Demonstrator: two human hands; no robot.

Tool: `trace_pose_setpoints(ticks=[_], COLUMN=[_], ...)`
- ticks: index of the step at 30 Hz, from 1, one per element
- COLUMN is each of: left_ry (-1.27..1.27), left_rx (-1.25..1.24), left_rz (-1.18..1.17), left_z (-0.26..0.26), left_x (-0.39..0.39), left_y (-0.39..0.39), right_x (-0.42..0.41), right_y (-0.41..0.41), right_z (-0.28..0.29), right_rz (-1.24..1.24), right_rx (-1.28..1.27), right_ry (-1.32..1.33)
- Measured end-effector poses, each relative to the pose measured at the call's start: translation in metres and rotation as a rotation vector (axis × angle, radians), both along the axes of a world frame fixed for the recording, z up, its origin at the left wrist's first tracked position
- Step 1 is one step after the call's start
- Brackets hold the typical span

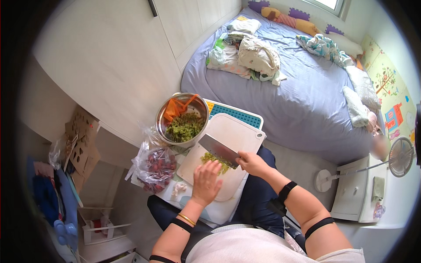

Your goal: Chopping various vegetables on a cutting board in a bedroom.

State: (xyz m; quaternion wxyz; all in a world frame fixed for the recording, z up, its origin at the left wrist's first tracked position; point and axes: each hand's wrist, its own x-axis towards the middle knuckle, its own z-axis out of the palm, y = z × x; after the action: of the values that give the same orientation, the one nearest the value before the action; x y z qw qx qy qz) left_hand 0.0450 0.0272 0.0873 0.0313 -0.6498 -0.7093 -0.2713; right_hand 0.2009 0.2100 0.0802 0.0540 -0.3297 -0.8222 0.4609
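My right hand (252, 163) grips the handle of a broad-bladed kitchen cleaver (217, 150). The blade slants over a white plastic cutting board (234, 131), just beyond a small heap of chopped green vegetable (227, 167). My left hand (207, 182) lies palm down at the near side of that heap, thumb spread and fingertips at the pieces; nothing shows gripped in it. At the board's upper left is a stainless steel bowl (159, 123) with chopped greens (185, 127) and an orange piece (176, 108), whose kind I cannot tell.
Left of the board sits a clear plastic bag (158, 167) of dark red fruit-like pieces, with a crumpled tissue (178, 189) close by. The small table (210, 213) stands over my legs. Ahead is a bed (289, 108); a fan (399, 157) stands at right.
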Motion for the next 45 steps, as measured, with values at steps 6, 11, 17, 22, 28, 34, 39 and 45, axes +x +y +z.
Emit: trace_pose_setpoints(ticks=[6,11,17,22,28,34,39,45], left_ry=[0.302,0.304,0.241,0.235,0.155,0.109,0.026,0.023], left_rx=[-0.289,-0.334,-0.345,-0.311,-0.271,-0.272,-0.247,-0.197], left_rz=[-0.205,-0.186,-0.136,-0.138,-0.039,0.088,0.165,-0.011], left_z=[-0.016,-0.019,-0.031,-0.036,-0.050,-0.065,-0.059,-0.023], left_x=[0.024,0.026,0.017,0.006,-0.012,-0.023,-0.021,0.000], left_y=[0.005,0.013,0.017,0.019,0.023,0.027,0.026,0.014], right_x=[0.002,-0.002,0.002,0.005,0.010,0.020,0.023,0.020], right_y=[-0.007,-0.014,-0.013,-0.014,-0.014,-0.015,-0.012,-0.006], right_z=[-0.011,-0.002,0.003,0.002,0.010,0.024,0.033,0.026], right_rz=[-0.112,-0.244,-0.210,-0.187,-0.175,-0.185,-0.193,-0.229], right_rx=[-0.499,-0.720,-0.692,-0.708,-0.745,-0.752,-0.692,-0.669], right_ry=[0.125,0.138,0.036,0.008,-0.047,-0.069,-0.073,0.019])
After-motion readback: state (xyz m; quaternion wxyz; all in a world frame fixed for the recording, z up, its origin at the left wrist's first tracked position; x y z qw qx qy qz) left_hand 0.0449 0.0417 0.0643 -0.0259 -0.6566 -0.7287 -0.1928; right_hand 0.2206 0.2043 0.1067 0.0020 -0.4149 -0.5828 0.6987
